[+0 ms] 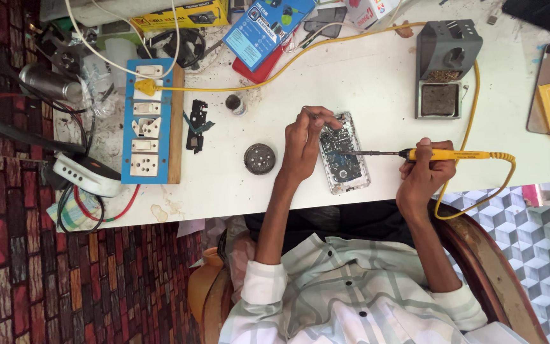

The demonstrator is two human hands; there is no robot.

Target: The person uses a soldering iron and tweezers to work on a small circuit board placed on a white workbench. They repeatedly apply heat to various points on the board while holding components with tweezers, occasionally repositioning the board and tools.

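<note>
Two hands over the white table (377, 83), both forearms reaching up from the lower frame. I log the left hand (303, 145) with wrist bent, palm down on the left edge of the opened phone (344, 153); its fingers are curled nearly closed and pinch a thin metal tool, likely tweezers (312, 114), at the phone's upper end. Right hand (423, 172) sits right of the phone, fingers wrapped fully around the yellow soldering iron (444, 154); the iron lies level, its dark tip touching the exposed circuit board near the phone's middle. I see its yellow cable looping off the table edge and back up past the grey iron stand (447, 64). Phone lies flat near the table's near edge, between the two hands. Small round tin (260, 158) sits just left of the left hand; blue socket board (148, 121) well apart, further left.
</note>
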